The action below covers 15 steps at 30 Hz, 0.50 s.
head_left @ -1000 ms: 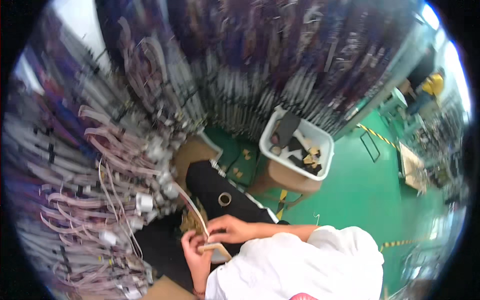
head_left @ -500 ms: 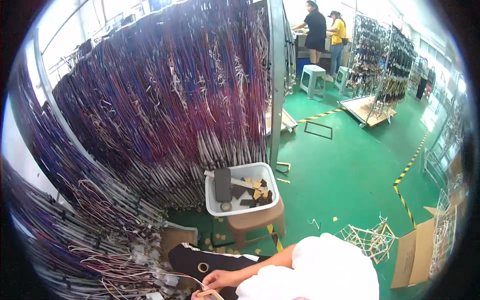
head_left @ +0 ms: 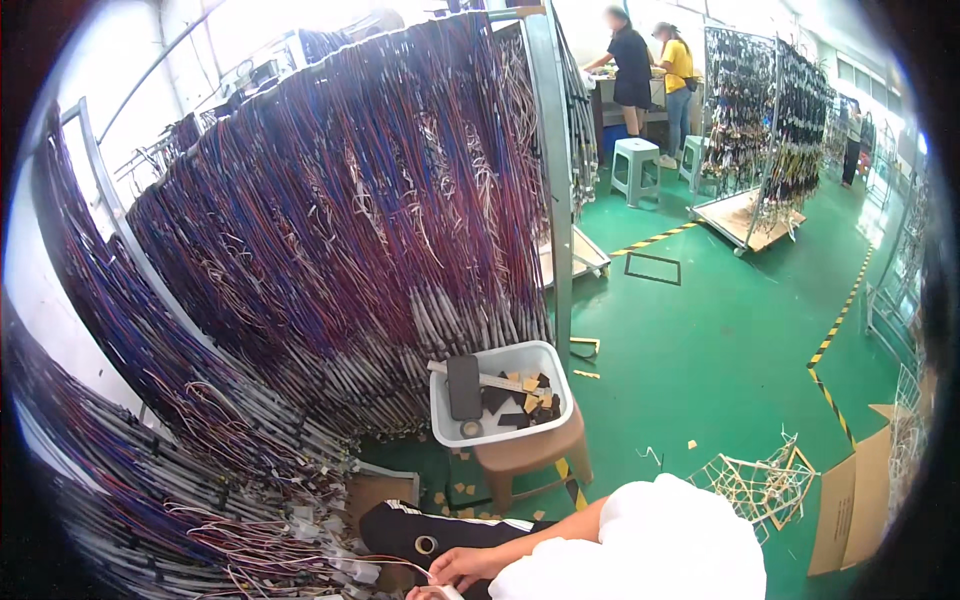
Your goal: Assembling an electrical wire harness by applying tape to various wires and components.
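Observation:
At the bottom edge, my right hand (head_left: pixel 462 567) is closed, fingertips pinching a thin pale wire (head_left: pixel 400 562). That wire runs out of the tangle of wire ends (head_left: pixel 280 545) at lower left. Just beside it, my left hand (head_left: pixel 423 593) is mostly cut off by the frame's edge; its fingers look curled round something I cannot make out. A pale tan piece (head_left: pixel 448 592) shows between the two hands, too cropped to name. On my dark-trousered leg (head_left: pixel 390 530) lies a small roll of tape (head_left: pixel 427 545).
Hanging wire harnesses (head_left: pixel 340 220) fill a metal rack on the left. A white tub (head_left: pixel 445 432) with a phone (head_left: pixel 463 388), ruler and foam pieces stands on a brown stool (head_left: pixel 535 455). Cardboard (head_left: pixel 850 500) and a wire tangle (head_left: pixel 760 480) lie right. Two people stand behind at a bench.
The whole view has shifted, so the scene sits lower and farther right. My hands stay together at the pale wire, and the tan piece shows less than before.

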Motion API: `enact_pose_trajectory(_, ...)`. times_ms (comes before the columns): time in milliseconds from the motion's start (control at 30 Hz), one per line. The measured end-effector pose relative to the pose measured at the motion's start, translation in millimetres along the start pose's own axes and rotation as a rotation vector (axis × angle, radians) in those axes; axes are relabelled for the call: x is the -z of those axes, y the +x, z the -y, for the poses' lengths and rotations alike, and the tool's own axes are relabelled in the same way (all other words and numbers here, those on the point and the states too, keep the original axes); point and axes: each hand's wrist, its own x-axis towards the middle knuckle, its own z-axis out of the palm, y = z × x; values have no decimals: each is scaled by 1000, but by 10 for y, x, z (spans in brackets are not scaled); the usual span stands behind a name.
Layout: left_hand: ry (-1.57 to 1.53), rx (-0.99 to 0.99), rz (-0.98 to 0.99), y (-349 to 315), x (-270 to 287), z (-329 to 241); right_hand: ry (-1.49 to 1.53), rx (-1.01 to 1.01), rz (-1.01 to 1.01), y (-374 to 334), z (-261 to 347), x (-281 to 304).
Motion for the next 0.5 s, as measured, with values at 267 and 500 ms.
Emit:
enact_pose_trajectory(267,13,144,79,58,70,-150,-204,165,-44,70,-58,7)
enact_pose_trajectory(500,34,269,125,125,177,-351,-380,356,-148,-20,10,-147)
